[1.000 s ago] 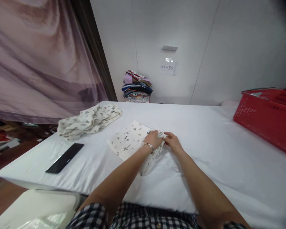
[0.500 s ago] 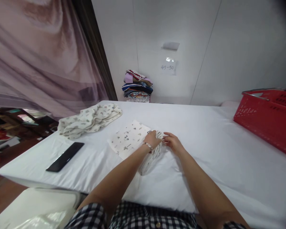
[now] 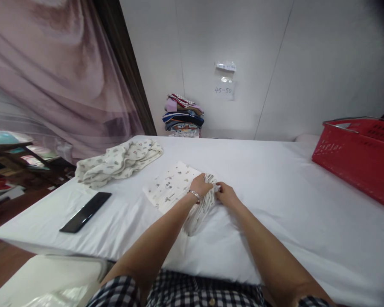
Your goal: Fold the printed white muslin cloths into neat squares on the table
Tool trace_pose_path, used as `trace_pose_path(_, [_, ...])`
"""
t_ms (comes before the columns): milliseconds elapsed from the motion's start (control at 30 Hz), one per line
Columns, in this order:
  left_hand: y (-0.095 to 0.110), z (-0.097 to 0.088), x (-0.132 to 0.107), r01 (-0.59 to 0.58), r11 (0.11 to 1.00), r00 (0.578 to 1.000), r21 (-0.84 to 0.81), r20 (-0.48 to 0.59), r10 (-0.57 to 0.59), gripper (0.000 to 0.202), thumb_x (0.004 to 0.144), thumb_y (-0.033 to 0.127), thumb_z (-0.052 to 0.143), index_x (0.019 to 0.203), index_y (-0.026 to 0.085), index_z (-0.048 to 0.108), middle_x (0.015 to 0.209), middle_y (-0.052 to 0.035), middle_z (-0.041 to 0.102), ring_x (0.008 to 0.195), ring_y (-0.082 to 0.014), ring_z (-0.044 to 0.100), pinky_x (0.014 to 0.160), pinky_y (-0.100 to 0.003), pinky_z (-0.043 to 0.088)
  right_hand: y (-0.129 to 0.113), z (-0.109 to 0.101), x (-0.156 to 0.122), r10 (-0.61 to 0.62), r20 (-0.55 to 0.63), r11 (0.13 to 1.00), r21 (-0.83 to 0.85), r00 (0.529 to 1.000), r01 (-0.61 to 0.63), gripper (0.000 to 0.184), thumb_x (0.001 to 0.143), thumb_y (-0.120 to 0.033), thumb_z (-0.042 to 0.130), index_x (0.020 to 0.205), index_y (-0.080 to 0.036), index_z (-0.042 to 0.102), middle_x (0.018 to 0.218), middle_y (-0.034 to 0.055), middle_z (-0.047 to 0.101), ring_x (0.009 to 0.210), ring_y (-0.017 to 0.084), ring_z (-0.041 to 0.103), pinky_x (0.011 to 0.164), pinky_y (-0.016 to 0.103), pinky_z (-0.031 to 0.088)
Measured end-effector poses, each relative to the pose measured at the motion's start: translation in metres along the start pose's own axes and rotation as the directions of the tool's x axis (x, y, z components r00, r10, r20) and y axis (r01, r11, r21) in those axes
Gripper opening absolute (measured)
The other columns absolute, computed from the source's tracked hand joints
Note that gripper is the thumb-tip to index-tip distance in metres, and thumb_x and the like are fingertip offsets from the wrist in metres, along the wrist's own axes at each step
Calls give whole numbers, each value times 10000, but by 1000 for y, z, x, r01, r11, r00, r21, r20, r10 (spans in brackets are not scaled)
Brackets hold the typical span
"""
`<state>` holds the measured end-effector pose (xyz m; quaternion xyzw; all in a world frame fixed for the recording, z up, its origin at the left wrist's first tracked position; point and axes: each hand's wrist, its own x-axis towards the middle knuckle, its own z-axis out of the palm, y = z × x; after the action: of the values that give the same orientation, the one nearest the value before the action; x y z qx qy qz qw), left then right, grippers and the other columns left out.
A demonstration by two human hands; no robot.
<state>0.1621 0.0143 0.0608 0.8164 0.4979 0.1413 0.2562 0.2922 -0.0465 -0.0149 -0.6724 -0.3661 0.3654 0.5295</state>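
Observation:
In the middle of the white-covered table (image 3: 259, 170) lies a stack of white cloths (image 3: 166, 189) with a small grey-green print, its right edge bent up into many layers. My left hand (image 3: 201, 185), with a silver bracelet at the wrist, is closed over that bent part. At the right edge of the layers, my right hand (image 3: 226, 194) pinches the cloth between thumb and fingers. Its fingertips are partly hidden by the cloth. A crumpled cloth (image 3: 120, 162) with a similar print lies at the table's far left.
A black phone-like slab (image 3: 85, 212) lies on the left of the table. The red plastic basket (image 3: 355, 160) stands at the right edge. Behind the table is a pile of folded clothes (image 3: 183, 117) against the wall, below a paper marked 45-50 (image 3: 224, 90). A pink curtain (image 3: 60, 64) hangs at left.
My right hand has moved slightly left and down, and its spread fingers have closed on the edge of the cloths. The left hand stays on the stack; the camera view has shifted a little.

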Motion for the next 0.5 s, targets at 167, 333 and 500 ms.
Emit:
trace_pose_path(167, [6, 10, -2, -94, 981, 994, 168, -37, 101, 248, 654, 243, 554, 894, 182, 537, 967, -81, 611, 911, -210, 565, 744, -275, 415, -2, -1, 3, 94, 33, 968, 232, 995, -99, 288, 595, -196, 560, 881, -185, 520, 544, -45, 545, 446, 113, 528, 438, 225, 416])
trace_pose_path(333, [9, 21, -1, -119, 972, 993, 201, 25, 117, 293, 686, 246, 543, 969, 170, 531, 1030, -107, 584, 924, -224, 567, 762, -305, 423, -5, 1, 1, 88, 45, 932, 350, 995, -98, 367, 553, -186, 559, 916, -194, 503, 586, -50, 563, 432, 95, 513, 404, 202, 409])
trace_pose_path(500, [1, 16, 3, -132, 983, 990, 124, 73, 124, 263, 721, 329, 561, 938, 181, 570, 997, -77, 618, 941, -206, 562, 787, -281, 417, -9, -1, -1, 78, 144, 889, 438, 986, -134, 449, 592, -270, 598, 1028, -208, 512, 585, -48, 567, 490, 108, 538, 462, 225, 458])
